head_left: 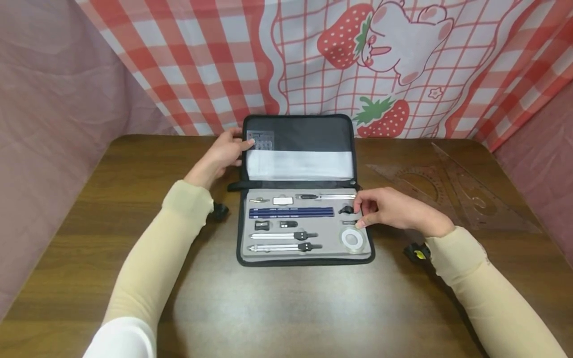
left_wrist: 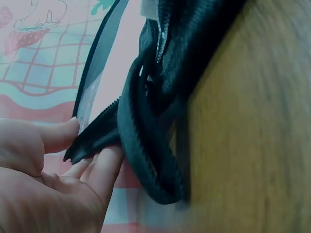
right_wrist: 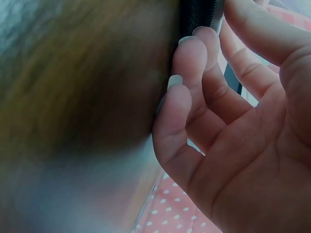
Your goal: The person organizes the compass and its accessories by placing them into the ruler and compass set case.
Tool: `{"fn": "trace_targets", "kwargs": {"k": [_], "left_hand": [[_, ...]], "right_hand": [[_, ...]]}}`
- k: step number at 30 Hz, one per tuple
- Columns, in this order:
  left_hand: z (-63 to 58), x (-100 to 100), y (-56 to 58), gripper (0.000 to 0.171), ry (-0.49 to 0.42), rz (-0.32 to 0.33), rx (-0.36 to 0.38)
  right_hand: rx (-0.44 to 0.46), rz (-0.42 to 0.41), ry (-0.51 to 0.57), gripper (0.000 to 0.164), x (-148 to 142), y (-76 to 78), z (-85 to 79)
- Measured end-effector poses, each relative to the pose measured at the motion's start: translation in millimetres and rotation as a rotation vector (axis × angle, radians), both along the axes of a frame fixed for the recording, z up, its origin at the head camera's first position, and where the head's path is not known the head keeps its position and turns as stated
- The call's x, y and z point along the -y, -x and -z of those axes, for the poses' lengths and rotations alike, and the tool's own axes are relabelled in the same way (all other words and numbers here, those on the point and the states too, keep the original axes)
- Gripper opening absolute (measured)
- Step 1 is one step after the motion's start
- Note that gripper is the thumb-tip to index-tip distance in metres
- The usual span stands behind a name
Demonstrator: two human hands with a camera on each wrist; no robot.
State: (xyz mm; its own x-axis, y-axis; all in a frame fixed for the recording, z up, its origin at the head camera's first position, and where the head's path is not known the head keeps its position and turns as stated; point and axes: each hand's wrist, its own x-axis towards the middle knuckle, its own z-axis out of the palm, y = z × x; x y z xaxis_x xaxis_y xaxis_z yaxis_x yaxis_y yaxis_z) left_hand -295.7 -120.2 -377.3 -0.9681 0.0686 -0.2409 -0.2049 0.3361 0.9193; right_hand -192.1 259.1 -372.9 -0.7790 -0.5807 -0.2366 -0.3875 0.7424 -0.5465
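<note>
A black zip case [head_left: 306, 262] lies unfolded on the table, its lid standing up at the back. My left hand [head_left: 225, 151] holds the lid's left edge, thumb inside and fingers behind, as the left wrist view [left_wrist: 68, 174] also shows. At the tray's right rim my right hand [head_left: 394, 211] grips the edge with curled fingers; the thumb tip is partly hidden in the right wrist view. Beside that hand sit a white tape ring [head_left: 351, 239] and a small black part [head_left: 346, 210]. The grey tray also holds blue pencils [head_left: 291, 213], two compasses [head_left: 283, 236], a sharpener [head_left: 262, 225] and an eraser [head_left: 283, 201].
Clear set squares [head_left: 476, 194] and a protractor [head_left: 418, 181] lie on the wooden table [head_left: 309, 308] to the right. A clear stencil [head_left: 261, 139] and white sheet [head_left: 300, 165] are in the lid. Behind hangs a checked strawberry cloth [head_left: 313, 74].
</note>
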Motion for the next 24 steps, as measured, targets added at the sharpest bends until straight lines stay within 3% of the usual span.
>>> {"fn": "trace_targets", "kwargs": {"k": [5, 8, 11, 14, 19, 24], "left_hand": [[2.7, 1.5, -1.0, 0.052, -0.030, 0.002, -0.055], [3.1, 2.4, -1.7, 0.052, -0.031, 0.007, -0.080], [3.1, 1.9, -2.2, 0.052, -0.026, 0.017, -0.098], [3.3, 0.5, -1.7, 0.051, -0.025, 0.036, -0.120], [2.3, -1.1, -1.5, 0.048, -0.021, 0.071, -0.160], [-1.0, 1.0, -4.2, 0.043, -0.012, 0.102, -0.182]], "right_hand": [[0.004, -0.024, 0.001, 0.037, -4.7, 1.7, -1.2], [-0.049, -0.008, -0.030, 0.036, -16.3, 5.3, -6.9], [-0.148, 0.081, -0.129, 0.041, -37.7, 10.2, -14.9], [-0.205, 0.240, -0.271, 0.063, -65.7, 15.5, -20.6], [-0.111, 0.426, -0.453, 0.108, -108.1, 21.4, -22.4], [-0.020, 0.459, -0.508, 0.117, -120.7, 22.5, -18.9]]}}
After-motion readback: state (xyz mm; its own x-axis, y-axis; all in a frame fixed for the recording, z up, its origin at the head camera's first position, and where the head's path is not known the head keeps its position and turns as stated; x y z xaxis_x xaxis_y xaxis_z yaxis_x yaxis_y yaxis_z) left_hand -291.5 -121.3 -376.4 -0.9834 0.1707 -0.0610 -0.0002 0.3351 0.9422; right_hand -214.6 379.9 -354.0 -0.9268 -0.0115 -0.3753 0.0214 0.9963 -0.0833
